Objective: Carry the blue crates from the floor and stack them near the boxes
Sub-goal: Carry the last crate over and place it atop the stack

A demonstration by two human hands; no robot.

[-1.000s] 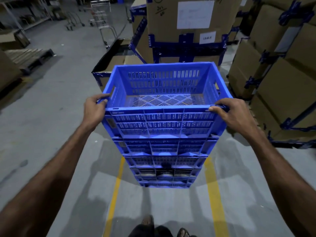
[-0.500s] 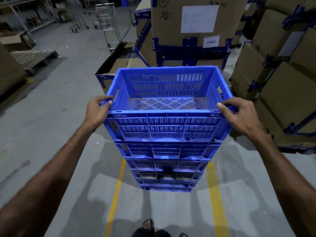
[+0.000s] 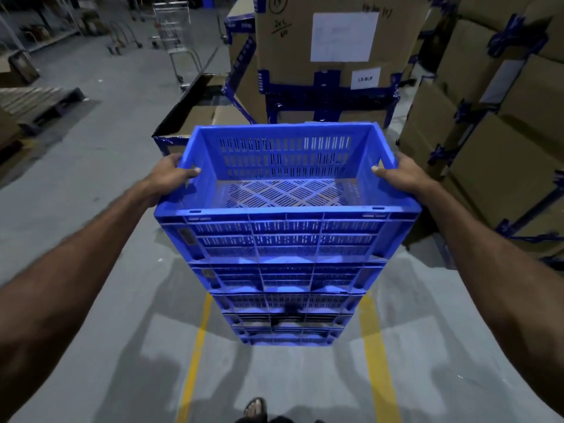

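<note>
Both hands are on the top blue crate [image 3: 287, 190], one to each side of it. The left hand [image 3: 171, 175] wraps the crate's left rim, thumb hooked over the edge and pointing inward, the other fingers hidden on the outside of the wall. The right hand [image 3: 403, 175] mirrors it on the right rim, thumb over the top, fingers out of sight behind the wall. So the crate sits squarely between the two hands, gripped at the side walls about halfway back from its near edge.

That crate sits on top of a stack of blue crates [image 3: 287, 300], which stands on the grey floor [image 3: 91, 209] between two yellow floor lines [image 3: 192, 367]. Whether the top crate is fully seated on the one below cannot be told.

Just beyond the stack stands a tall cardboard box [image 3: 335, 50] with white labels and blue tape. To the stack's right, more cardboard boxes [image 3: 500, 154] are piled close by. To its far left, a wooden pallet [image 3: 33, 102] lies well apart. A sandalled foot [image 3: 255, 408] shows just short of the stack.
</note>
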